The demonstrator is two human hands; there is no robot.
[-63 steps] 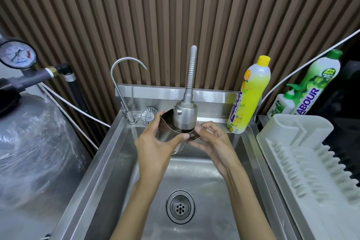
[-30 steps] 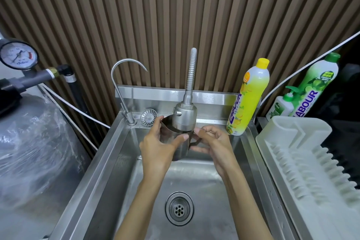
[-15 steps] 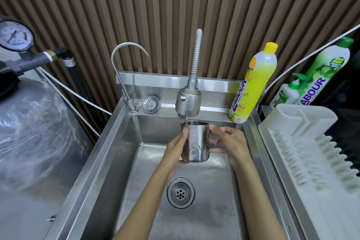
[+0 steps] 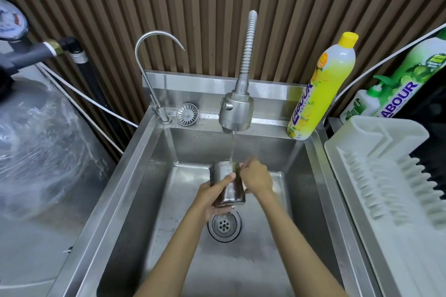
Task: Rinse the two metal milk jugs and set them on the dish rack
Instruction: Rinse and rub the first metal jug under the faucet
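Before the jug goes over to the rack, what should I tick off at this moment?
1. Water reaching milk jug: ok, the stream from the spray tap lands at its rim.
2. Grip: ok, left hand wraps the body, right hand holds the rim side.
3. Jug held over sink: ok.
4. Inside rinsed clean: cannot tell, blurred.
5. Way to dish rack: ok, it stands right beside the sink.
6. Whereabouts of second jug: cannot tell, not in view.

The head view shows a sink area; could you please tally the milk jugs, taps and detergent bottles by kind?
Milk jugs: 1, the milk jug
Taps: 2, gooseneck tap, sprayer tap
Bottles: 3, yellow bottle, green bottle, pump bottle
Total: 6
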